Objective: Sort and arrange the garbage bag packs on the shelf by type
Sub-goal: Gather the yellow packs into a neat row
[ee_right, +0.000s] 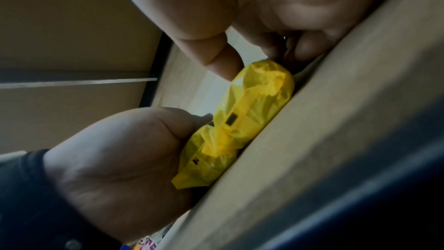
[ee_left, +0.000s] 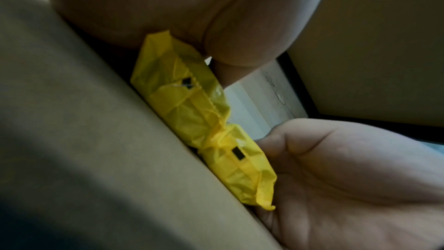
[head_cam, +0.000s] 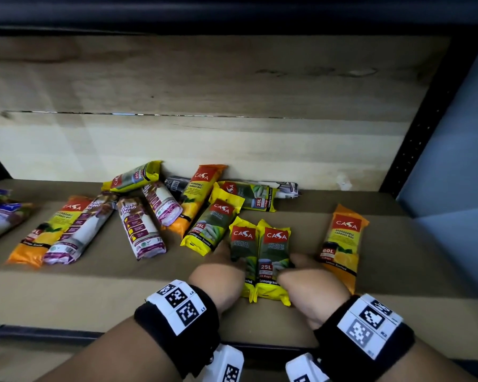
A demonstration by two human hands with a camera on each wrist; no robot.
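Note:
Two yellow 25L Casa packs (head_cam: 273, 252) lie side by side near the shelf's front edge. My left hand (head_cam: 228, 261) grips the left pack (head_cam: 243, 249) from its left side, thumb on top. My right hand (head_cam: 297, 264) grips the right pack from its right side. In the left wrist view the crimped yellow pack ends (ee_left: 192, 105) rest on the shelf board between my left palm (ee_left: 156, 16) and my right hand (ee_left: 348, 168). The right wrist view shows my right thumb (ee_right: 223, 60) on the yellow pack (ee_right: 242, 121), with my left hand (ee_right: 120, 159) on its other side.
An orange 60L pack (head_cam: 342, 244) lies just right of my right hand. Behind and to the left is a loose pile: more yellow packs (head_cam: 213, 227), orange packs (head_cam: 196, 197), white-and-purple drawstring rolls (head_cam: 141, 230), and purple packs (head_cam: 0, 216) at far left. The shelf's black post (head_cam: 414, 128) stands at right.

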